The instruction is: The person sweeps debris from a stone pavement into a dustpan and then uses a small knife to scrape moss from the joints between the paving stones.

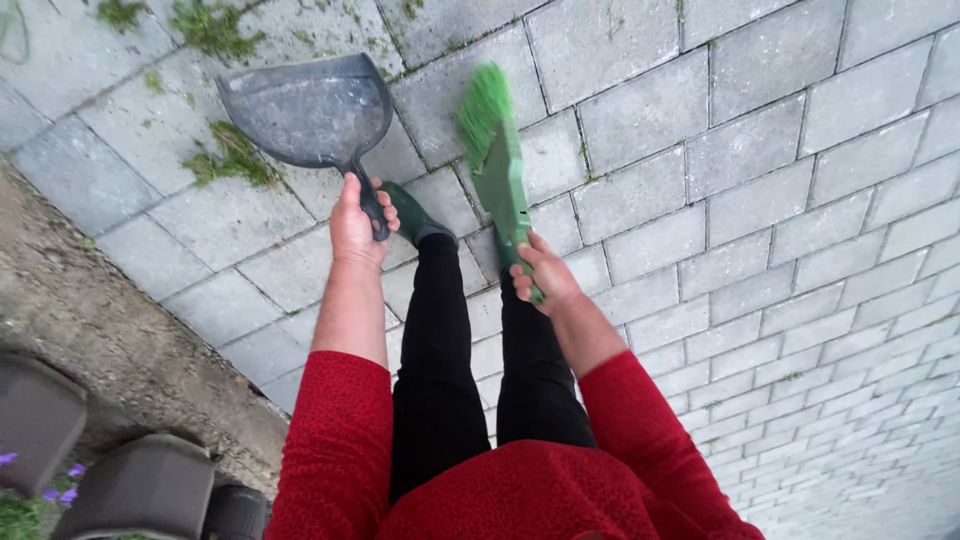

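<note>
Head view: left hand [357, 222] clenched on the grey dustpan [308, 110] handle, pan lifted, looks empty. Right hand [543, 274] grips the green hand brush [495, 150], raised. Moss [232, 156] near the paving [760, 150] left edge still unswept.

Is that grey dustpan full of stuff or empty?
Nearly empty. The dustpan, held by its handle in the left hand, shows only fine dust and specks on its inner surface; no heap of debris is visible inside.
</note>
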